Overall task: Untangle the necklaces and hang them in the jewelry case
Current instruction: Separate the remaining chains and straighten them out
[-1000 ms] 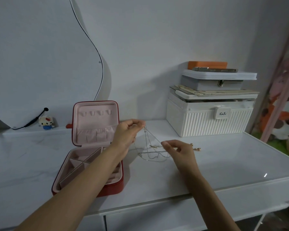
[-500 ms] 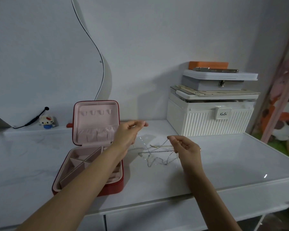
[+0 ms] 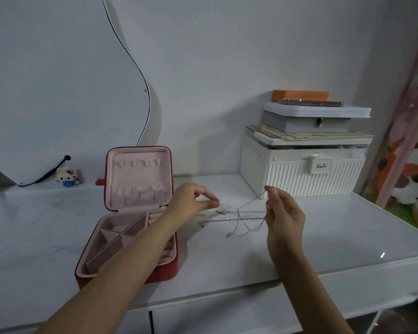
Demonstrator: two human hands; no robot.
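A tangle of thin silver and gold necklaces (image 3: 239, 220) is stretched in the air just above the white table, between my two hands. My left hand (image 3: 191, 203) pinches one chain end at the left. My right hand (image 3: 282, 213) pinches another strand, raised at the right, with loops hanging below. The red jewelry case (image 3: 133, 213) stands open at the left. Its pink lid is upright with small hooks and a pocket, and its tray has divided compartments. My left forearm crosses over the case's right side.
A white ribbed storage box (image 3: 304, 172) stands at the back right with a grey box and an orange box stacked on it. A small toy figure (image 3: 67, 177) and a black cable sit at the back left by a curved mirror. The table's front edge is near.
My right hand has risen and moved right, pulling the chains taut and wider apart. My left hand has stayed near the case, lowering slightly.
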